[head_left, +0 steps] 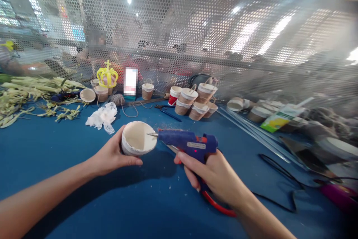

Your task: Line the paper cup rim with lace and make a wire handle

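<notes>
My left hand (pixel 113 155) is closed round a small white paper cup (pixel 138 138), tilted so its open mouth faces me. My right hand (pixel 215 175) grips a blue hot glue gun (pixel 190 144) with a red trigger. The gun's metal nozzle points left and touches the cup's rim. Both are held just above the blue table (pixel 84 194).
Several finished small cups with handles (pixel 195 101) stand at the back middle, with a yellow crown piece (pixel 107 75) and a crumpled white lace scrap (pixel 102 116) to the left. Pale leaf strips (pixel 30 93) lie far left. Clear glue sticks (pixel 251 129), a black cord (pixel 279 168) and clutter lie right. A perforated metal screen (pixel 195 37) backs the table.
</notes>
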Demonstrator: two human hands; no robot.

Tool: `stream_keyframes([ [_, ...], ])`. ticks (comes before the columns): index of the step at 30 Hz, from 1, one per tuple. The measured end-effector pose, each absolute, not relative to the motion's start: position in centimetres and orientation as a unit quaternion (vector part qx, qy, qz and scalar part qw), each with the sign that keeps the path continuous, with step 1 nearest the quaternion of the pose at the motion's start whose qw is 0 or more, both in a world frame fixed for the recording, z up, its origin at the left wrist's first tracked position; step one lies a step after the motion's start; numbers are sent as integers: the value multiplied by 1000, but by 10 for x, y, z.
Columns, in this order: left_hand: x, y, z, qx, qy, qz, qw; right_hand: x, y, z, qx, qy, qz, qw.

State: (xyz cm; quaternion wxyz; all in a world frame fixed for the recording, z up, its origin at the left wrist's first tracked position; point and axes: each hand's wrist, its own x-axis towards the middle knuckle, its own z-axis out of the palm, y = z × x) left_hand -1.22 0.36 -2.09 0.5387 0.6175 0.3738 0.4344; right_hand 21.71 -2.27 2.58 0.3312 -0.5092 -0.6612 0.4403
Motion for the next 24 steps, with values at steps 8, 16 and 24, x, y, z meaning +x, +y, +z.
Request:
stream_keyframes([
  [8, -16, 3, -23, 546, 290, 411, 670, 217, -25, 28, -482, -600, 519, 372],
  [16, -19, 3, -22, 358, 92, 347, 862, 210, -24, 20, -359, -450, 711, 404],
  [24, -13, -2, -23, 320, 45, 319, 891, 206, -21, 3, -306, -415, 781, 353],
])
